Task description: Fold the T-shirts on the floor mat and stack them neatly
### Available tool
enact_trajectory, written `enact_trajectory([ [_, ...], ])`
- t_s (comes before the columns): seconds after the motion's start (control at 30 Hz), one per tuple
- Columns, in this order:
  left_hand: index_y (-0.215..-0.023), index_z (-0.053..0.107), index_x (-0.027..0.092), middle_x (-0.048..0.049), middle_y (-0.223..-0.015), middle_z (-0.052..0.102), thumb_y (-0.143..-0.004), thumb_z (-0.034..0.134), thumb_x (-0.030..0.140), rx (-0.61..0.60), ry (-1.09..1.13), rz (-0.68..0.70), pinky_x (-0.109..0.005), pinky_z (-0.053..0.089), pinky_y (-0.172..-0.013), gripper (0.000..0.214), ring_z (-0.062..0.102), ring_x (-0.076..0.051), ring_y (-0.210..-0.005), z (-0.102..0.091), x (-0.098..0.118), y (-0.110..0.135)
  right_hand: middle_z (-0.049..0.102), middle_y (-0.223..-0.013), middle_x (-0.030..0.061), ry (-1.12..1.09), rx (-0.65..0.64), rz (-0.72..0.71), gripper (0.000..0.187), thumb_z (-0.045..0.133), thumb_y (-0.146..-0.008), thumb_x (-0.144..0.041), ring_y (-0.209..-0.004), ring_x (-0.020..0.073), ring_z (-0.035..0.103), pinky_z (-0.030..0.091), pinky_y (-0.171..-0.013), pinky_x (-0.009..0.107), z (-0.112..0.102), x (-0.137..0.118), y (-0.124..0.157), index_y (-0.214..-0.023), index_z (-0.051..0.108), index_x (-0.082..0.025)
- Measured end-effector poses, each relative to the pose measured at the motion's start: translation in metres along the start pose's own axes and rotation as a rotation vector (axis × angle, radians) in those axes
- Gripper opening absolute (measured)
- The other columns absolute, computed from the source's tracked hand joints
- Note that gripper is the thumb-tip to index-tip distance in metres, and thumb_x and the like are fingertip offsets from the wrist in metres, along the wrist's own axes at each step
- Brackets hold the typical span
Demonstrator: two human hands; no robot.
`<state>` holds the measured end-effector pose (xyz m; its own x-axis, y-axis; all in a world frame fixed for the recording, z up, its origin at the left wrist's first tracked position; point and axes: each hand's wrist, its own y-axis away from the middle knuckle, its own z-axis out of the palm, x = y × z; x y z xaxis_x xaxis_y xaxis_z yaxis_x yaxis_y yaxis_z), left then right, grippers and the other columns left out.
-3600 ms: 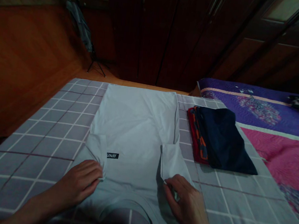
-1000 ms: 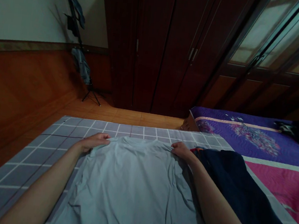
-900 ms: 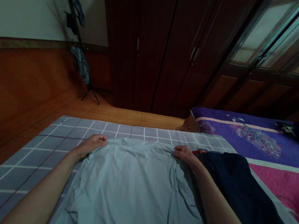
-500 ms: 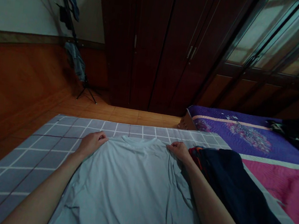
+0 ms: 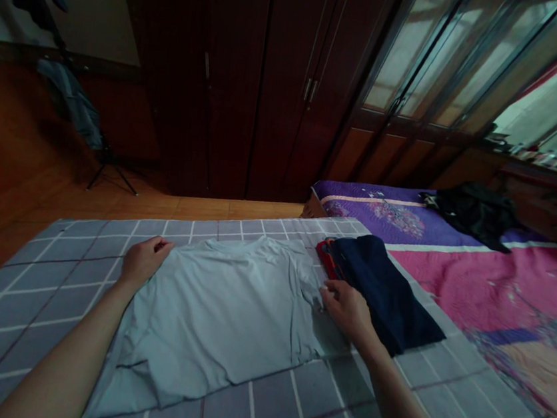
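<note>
A pale grey-blue shirt (image 5: 227, 304) lies spread on the checked bedcover, its collar edge away from me and its fabric lightly wrinkled. My left hand (image 5: 144, 262) is closed with curled fingers at the shirt's far left corner. On the other side, my right hand (image 5: 349, 309) pinches the shirt's right edge near the sleeve. Just beyond that hand lies a folded stack of dark navy clothing (image 5: 385, 288), with red and orange cloth (image 5: 328, 258) showing at its left side.
The grey checked bedcover (image 5: 72, 293) stretches around the shirt. To the right is another bed with a purple and pink cover (image 5: 452, 276), a black garment (image 5: 474, 211) lying on it. Behind stand a dark wardrobe (image 5: 251, 98) and a rack with hanging clothes (image 5: 74, 102).
My view has turned right, showing more of the second bed and a window. My right hand has moved from the shirt's far shoulder down its right side toward me. The left hand stays by its corner.
</note>
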<state>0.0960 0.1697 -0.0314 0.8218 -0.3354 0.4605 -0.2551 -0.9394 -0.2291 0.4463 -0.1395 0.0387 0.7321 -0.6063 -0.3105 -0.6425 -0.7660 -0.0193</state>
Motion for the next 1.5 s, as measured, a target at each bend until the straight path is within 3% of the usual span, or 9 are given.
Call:
enact_trajectory([
  [0.13, -0.085, 0.066, 0.022, -0.0046, -0.083, 0.070, -0.083, 0.044, 0.048, -0.009, -0.045, 0.008, -0.024, 0.036, -0.059, 0.034, 0.062, -0.022, -0.077, 0.001, -0.001, 0.000, 0.068, -0.096, 0.0105, 0.139, -0.025, 0.035, 0.022, 0.050, -0.087, -0.032, -0.087, 0.0222, 0.065, 0.039, -0.068, 0.026, 0.008, 0.002, 0.035, -0.086, 0.067, -0.017],
  [0.3, -0.086, 0.065, 0.023, -0.0055, -0.082, 0.069, -0.084, 0.042, 0.048, -0.016, -0.084, 0.030, -0.025, 0.034, -0.058, 0.035, 0.062, -0.023, -0.076, 0.001, -0.002, 0.001, 0.070, -0.083, 0.0107, 0.215, -0.006, 0.123, 0.026, 0.042, -0.090, -0.029, -0.080, 0.0231, 0.066, 0.038, -0.063, 0.027, -0.005, 0.001, 0.040, -0.086, 0.065, -0.018],
  [0.43, -0.086, 0.065, 0.023, -0.0055, -0.084, 0.069, -0.085, 0.042, 0.048, -0.024, -0.092, 0.034, -0.025, 0.034, -0.058, 0.034, 0.062, -0.023, -0.076, 0.001, -0.002, 0.001, 0.071, -0.084, 0.0082, 0.206, -0.024, 0.100, 0.033, 0.041, -0.091, -0.041, -0.083, 0.0236, 0.067, 0.040, -0.064, 0.027, -0.011, -0.012, 0.017, -0.082, 0.066, -0.021],
  [0.57, -0.087, 0.065, 0.023, -0.0062, -0.085, 0.070, -0.085, 0.041, 0.048, -0.026, -0.098, 0.028, -0.026, 0.035, -0.058, 0.035, 0.063, -0.024, -0.077, 0.001, -0.002, 0.001, 0.070, -0.094, 0.0135, 0.206, -0.040, 0.109, 0.047, 0.040, -0.090, -0.054, -0.093, 0.0269, 0.065, 0.044, -0.072, 0.032, 0.002, -0.035, -0.030, -0.085, 0.069, -0.018],
  [0.67, -0.087, 0.066, 0.024, -0.0055, -0.083, 0.070, -0.086, 0.041, 0.049, -0.031, -0.096, 0.026, -0.025, 0.036, -0.058, 0.035, 0.063, -0.023, -0.076, 0.001, -0.002, 0.000, 0.067, -0.102, 0.0164, 0.212, -0.053, 0.124, 0.039, 0.052, -0.086, -0.049, -0.100, 0.0275, 0.062, 0.045, -0.079, 0.033, 0.013, -0.048, -0.064, -0.093, 0.068, -0.014],
  [0.8, -0.088, 0.066, 0.024, -0.0052, -0.082, 0.070, -0.086, 0.041, 0.049, -0.029, -0.095, 0.027, -0.025, 0.037, -0.058, 0.036, 0.064, -0.023, -0.076, 0.004, -0.004, -0.001, 0.064, -0.108, 0.0099, 0.220, -0.059, 0.139, 0.029, 0.054, -0.090, -0.039, -0.099, 0.0211, 0.061, 0.047, -0.085, 0.039, 0.019, -0.051, -0.092, -0.105, 0.062, -0.015],
  [1.0, -0.086, 0.066, 0.024, -0.0047, -0.082, 0.071, -0.085, 0.041, 0.049, -0.026, -0.091, 0.026, -0.025, 0.037, -0.058, 0.035, 0.064, -0.023, -0.076, 0.005, -0.005, -0.003, 0.059, -0.113, 0.0077, 0.256, -0.083, 0.150, 0.031, 0.055, -0.091, -0.037, -0.098, 0.0203, 0.059, 0.050, -0.084, 0.042, 0.020, -0.044, -0.103, -0.113, 0.057, -0.015],
  [1.27, -0.084, 0.065, 0.024, -0.0037, -0.080, 0.070, -0.084, 0.041, 0.048, -0.026, -0.069, 0.015, -0.025, 0.035, -0.056, 0.034, 0.063, -0.023, -0.074, 0.003, -0.003, -0.002, 0.057, -0.117, 0.0081, 0.327, -0.037, 0.021, 0.031, 0.056, -0.091, -0.035, -0.100, 0.0208, 0.058, 0.050, -0.085, 0.042, 0.013, -0.051, -0.109, -0.116, 0.056, -0.016],
  [1.5, -0.083, 0.065, 0.024, -0.0036, -0.080, 0.070, -0.084, 0.042, 0.048, -0.026, -0.049, 0.012, -0.024, 0.035, -0.057, 0.033, 0.063, -0.022, -0.074, 0.003, -0.004, -0.002, 0.057, -0.116, 0.0085, 0.329, -0.030, -0.003, 0.034, 0.057, -0.090, -0.035, -0.098, 0.0206, 0.059, 0.051, -0.083, 0.042, 0.015, -0.056, -0.112, -0.117, 0.055, -0.015],
])
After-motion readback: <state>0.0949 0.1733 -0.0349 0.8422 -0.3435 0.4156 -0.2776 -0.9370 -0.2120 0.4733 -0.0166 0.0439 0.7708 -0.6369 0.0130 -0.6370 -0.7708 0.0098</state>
